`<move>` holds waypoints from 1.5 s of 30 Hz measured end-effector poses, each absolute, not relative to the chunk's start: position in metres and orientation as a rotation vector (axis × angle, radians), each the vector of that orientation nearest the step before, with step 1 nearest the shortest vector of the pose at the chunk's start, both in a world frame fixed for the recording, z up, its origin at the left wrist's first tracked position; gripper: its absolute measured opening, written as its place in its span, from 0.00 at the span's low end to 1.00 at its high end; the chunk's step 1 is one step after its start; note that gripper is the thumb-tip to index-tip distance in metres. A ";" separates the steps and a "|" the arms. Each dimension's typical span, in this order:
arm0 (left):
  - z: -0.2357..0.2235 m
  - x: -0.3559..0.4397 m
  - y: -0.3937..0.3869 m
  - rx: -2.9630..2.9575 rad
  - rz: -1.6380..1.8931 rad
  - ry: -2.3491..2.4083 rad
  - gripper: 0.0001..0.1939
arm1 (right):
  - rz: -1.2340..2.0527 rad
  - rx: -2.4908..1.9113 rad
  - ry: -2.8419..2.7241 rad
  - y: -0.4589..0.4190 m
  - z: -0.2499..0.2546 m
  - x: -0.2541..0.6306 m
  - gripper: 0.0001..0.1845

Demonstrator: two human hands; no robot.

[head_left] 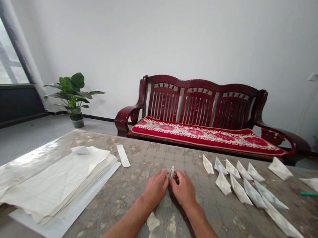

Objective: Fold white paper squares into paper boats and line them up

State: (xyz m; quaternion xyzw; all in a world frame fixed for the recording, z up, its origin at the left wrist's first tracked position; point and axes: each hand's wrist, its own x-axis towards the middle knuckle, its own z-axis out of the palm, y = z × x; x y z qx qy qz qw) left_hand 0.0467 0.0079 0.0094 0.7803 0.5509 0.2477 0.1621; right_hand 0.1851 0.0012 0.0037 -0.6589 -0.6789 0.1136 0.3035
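Note:
Between my fingertips stands a small folded paper boat (172,171), its pointed tip upward and much of its lower part hidden by my fingers. My left hand (156,185) pinches it from the left, while my right hand (183,187) grips its right side with bent fingers. Both hands are just above or on the patterned tabletop (136,205). To the right, several finished paper boats (241,189) lie in two slanting rows. A narrow paper strip (123,156) rests left of my hands.
On the left lies a stack of paper sheets (61,180) with a small folded piece (80,150) on top. Two larger paper boats (280,168) and a green pen-like object (314,194) are far right. Behind the table stand a wooden bench (198,100) and a potted plant (76,97).

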 end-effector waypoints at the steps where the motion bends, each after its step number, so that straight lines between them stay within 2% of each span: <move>1: 0.009 0.047 0.008 2.208 0.728 1.551 0.12 | 0.301 -1.745 -1.797 0.001 0.004 0.185 0.13; 9: 0.000 0.052 0.011 2.079 0.874 1.556 0.11 | 0.162 -1.767 -1.928 -0.003 0.013 0.179 0.12; 15: 0.000 0.052 0.014 2.092 0.912 1.534 0.10 | 0.212 -1.715 -1.917 -0.003 0.011 0.177 0.13; 22: 0.003 0.046 0.013 2.140 0.781 1.646 0.13 | 0.244 -1.651 -1.880 -0.004 0.006 0.187 0.12; 31: 0.004 0.024 0.009 2.401 0.728 1.332 0.10 | 0.266 -1.387 -2.157 -0.008 0.006 0.213 0.12; 45: 0.005 0.017 0.007 2.489 0.702 1.257 0.10 | 0.188 -1.388 -2.189 -0.011 0.003 0.212 0.10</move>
